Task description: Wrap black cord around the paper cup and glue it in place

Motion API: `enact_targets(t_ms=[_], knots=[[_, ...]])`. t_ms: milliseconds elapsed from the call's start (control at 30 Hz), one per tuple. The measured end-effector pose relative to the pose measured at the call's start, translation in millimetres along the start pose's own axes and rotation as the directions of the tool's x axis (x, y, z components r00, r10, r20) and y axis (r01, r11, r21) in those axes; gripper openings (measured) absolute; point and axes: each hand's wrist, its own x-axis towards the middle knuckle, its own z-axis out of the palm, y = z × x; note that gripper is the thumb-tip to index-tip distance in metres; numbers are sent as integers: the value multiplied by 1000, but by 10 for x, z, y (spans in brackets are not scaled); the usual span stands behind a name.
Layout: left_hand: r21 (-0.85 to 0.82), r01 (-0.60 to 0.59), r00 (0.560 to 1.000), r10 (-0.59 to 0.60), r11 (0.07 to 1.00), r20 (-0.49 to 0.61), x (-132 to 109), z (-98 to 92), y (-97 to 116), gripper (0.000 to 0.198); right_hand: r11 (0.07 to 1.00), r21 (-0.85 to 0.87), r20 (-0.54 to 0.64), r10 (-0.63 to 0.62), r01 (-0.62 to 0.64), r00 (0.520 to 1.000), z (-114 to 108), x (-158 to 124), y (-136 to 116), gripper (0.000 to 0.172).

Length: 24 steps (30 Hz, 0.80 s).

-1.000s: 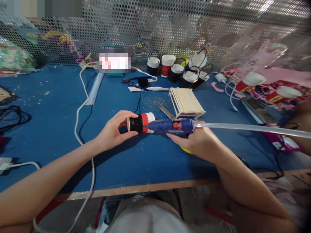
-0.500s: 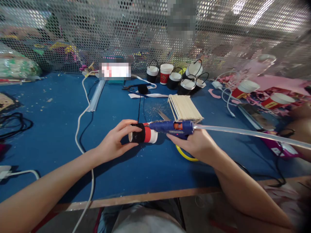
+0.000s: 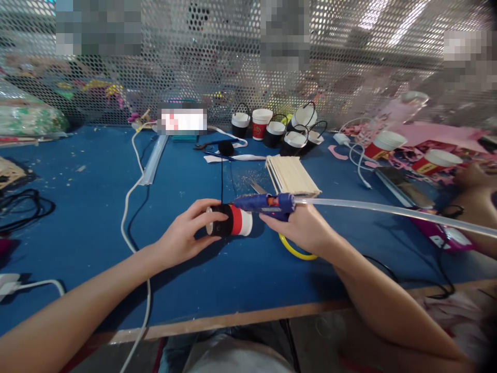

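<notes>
A person's left hand point(image 3: 184, 238) steadies a paper cup banded in white, red and wound black yarn point(image 3: 233, 221), which lies on its side near the middle of a blue-topped work table point(image 3: 89, 207). The cup's long axis runs left to right across the table, with the white end to the right and the yarn-wrapped end to the left. The left thumb reaches over the top of that dark end and the other fingers curl round it from the near side, so the cup sticks out to the right of the fingers.

The right hand point(image 3: 306, 233) is closed round the grip of a blue hot-glue gun point(image 3: 266, 203). The gun is held level, its nozzle pointing left at the cup's upper edge by the red band; whether the tip touches cannot be told. A long clear glue stick point(image 3: 388, 211) trails from the back of the gun off to the right.

A black strand runs from the cup up to a small ball of black yarn point(image 3: 225, 147). Just behind the gun sits a stack of pale wooden sticks point(image 3: 291, 176), and a yellow ring point(image 3: 295, 252) lies under the right wrist. Small cups with black handles point(image 3: 279, 132) stand by the perforated metal screen point(image 3: 217, 62).
</notes>
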Motion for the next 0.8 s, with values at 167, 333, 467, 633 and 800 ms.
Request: enact_targets(t_ms=[167, 333, 467, 633, 800], knots=[[-43, 33, 999, -34, 999, -20, 13, -14, -16, 34, 999, 16, -21, 42, -41, 999, -47, -35, -3, 19], [-62, 42, 998, -44, 997, -34, 23, -23, -27, 34, 995, 43, 3, 88, -88, 996, -78, -57, -19, 20], [-58, 58, 997, -61, 997, -50, 25, -16, -25, 35, 972, 125, -17, 204, -201, 979, -155, -35, -14, 21], [-89, 91, 994, -96, 992, -54, 18, 5, -18, 36, 946, 232, -25, 241, -229, 970, -384, 47, 94, 25], [-94, 110, 992, -115, 990, -46, 20, 5, -5, 35, 957, 111, -223, 287, -268, 932, -508, 208, 303, 36]])
